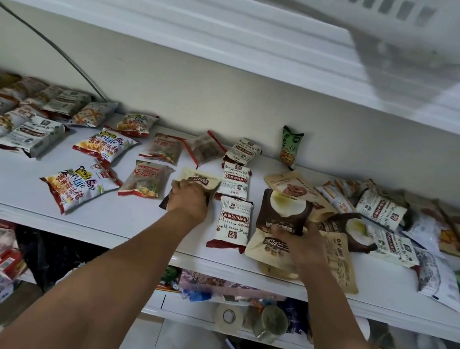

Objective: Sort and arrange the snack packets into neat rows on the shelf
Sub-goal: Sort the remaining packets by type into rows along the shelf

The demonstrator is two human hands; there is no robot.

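Mid-sort, a beige pouch (199, 180) lies at centre frame on the white shelf (12, 183), beside a column of red-and-white packets (235, 181); the jumbled heap (379, 223) at right likely needs matching next. The left hand (187, 199) grips that pouch's near edge, while the right hand (304, 240) curls round a brown pouch (283, 212) at the heap's edge.

Counting left to right: three colourful chip bags (104, 145), two clear longan packets (145, 181), two beige pouches (199, 180) with brown labels, and three white-and-red packets (235, 179) in a column. Then two dark brown pouches (284, 212) and one green packet (290, 147). The heap on the right is too jumbled to count.
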